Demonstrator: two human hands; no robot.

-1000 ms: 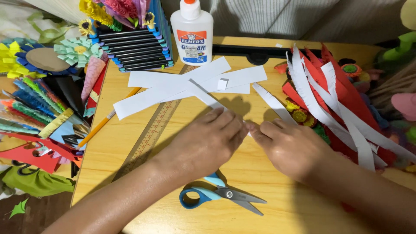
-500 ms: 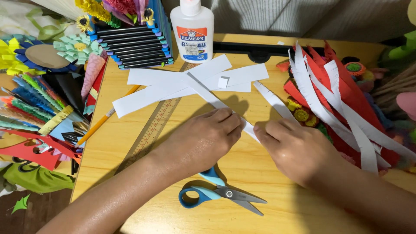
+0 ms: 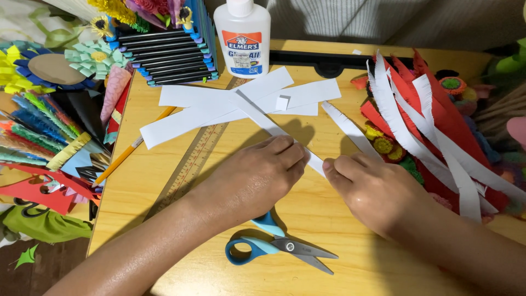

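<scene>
A narrow white paper strip (image 3: 274, 127) lies diagonally mid-tabletop, pinched between the left hand (image 3: 257, 175) and right hand (image 3: 372, 189), fingertips pressed together on its lower end. Blue-handled scissors (image 3: 274, 249) rest near the front edge; a white glue bottle (image 3: 242, 37) stands at the back edge.

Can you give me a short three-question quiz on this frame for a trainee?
1. True or false: the left hand and the right hand both rest on the same white paper strip.
2. Which thing lies nearest the person, below the hands? A) glue bottle B) blue-handled scissors C) pencil
3. Fill in: the ruler lies on the wooden table, partly under the ____ hand's forearm.

Key: 1 true, both press on one strip that runs diagonally between them. 2 B, closed and flat on the table. 3 left.
</scene>
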